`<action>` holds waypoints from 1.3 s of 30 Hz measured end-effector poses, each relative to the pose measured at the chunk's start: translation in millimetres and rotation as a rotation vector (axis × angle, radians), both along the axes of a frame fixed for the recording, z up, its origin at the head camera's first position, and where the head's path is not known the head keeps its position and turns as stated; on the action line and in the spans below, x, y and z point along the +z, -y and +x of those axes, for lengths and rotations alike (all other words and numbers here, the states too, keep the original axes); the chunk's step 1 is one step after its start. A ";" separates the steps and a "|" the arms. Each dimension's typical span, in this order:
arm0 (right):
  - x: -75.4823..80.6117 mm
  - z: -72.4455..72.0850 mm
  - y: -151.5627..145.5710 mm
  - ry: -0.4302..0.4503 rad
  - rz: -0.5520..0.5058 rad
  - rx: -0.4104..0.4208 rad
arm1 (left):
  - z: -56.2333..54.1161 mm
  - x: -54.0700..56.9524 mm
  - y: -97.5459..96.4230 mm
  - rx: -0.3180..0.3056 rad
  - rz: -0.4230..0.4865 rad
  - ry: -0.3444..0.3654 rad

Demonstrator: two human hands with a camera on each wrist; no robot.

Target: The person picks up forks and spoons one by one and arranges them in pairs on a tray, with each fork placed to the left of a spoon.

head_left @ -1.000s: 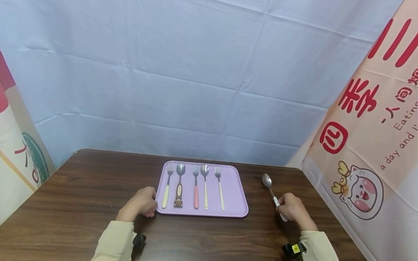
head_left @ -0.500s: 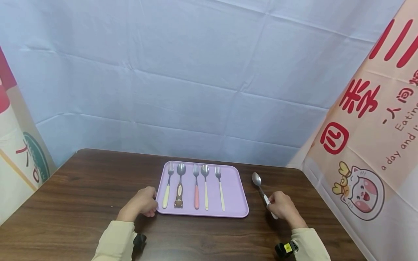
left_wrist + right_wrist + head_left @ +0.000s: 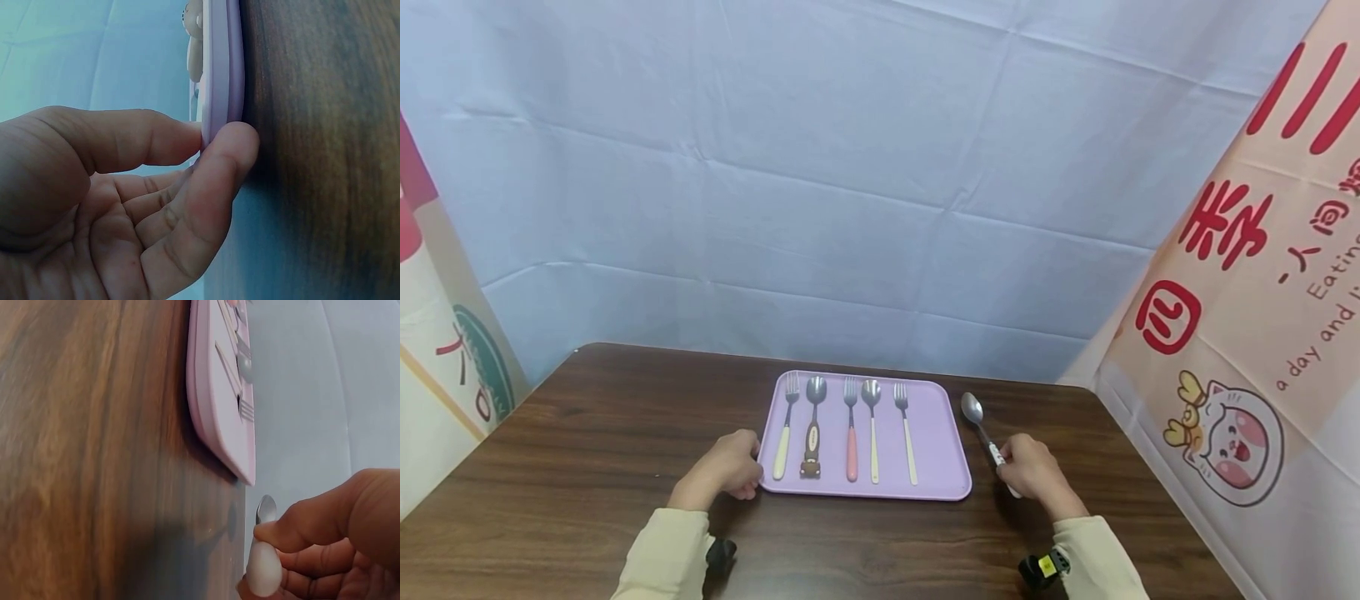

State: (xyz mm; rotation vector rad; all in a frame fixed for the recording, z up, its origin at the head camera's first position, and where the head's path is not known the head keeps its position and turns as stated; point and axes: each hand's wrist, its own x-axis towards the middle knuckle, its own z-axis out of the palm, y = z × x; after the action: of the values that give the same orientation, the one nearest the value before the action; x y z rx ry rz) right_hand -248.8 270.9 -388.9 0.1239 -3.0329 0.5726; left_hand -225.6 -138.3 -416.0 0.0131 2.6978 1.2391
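Note:
A lilac tray [image 3: 942, 446] lies on the table. My left hand [image 3: 727, 464] pinches its near left corner; in the left wrist view the thumb is at the inner side of the tray rim [image 3: 220, 75] and a finger at the outer side. To the right of the tray, my right hand [image 3: 1032, 471] grips a spoon [image 3: 972, 408] by its white patterned handle, bowl pointing away. The rounded handle end [image 3: 264, 572] shows between thumb and fingers in the right wrist view. There the spoon's shadow falls on the wood, apart from it.
Side by side on the tray lie a pale yellow-handled fork [image 3: 782, 450], a brown bear spoon [image 3: 812, 442], a pink-handled fork [image 3: 852, 450], a cream-handled spoon [image 3: 873, 442] and a cream-handled fork [image 3: 910, 450]. A pale blue cloth [image 3: 820, 208] hangs behind the table [image 3: 625, 433].
My right hand has moved left with the spoon, bringing it close to the tray's right edge. The left hand and the tray stay where they were.

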 end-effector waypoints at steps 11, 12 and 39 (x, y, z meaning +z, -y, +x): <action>-0.9 -4.4 18.4 0.004 0.006 0.020 | 0.4 0.5 -0.2 0.002 -0.001 0.004; -1.2 -4.9 19.8 0.004 0.007 0.024 | 0.3 0.2 -0.1 0.002 -0.002 0.004; -2.9 -21.6 59.6 0.035 0.000 0.043 | 0.4 0.9 -0.2 0.003 0.003 0.011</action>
State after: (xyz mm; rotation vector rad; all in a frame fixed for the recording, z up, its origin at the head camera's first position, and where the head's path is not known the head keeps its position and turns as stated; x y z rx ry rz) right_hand -270.4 211.3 -391.8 0.1818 -3.0706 0.5843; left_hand -225.3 -138.1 -415.1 0.0031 2.6878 1.2403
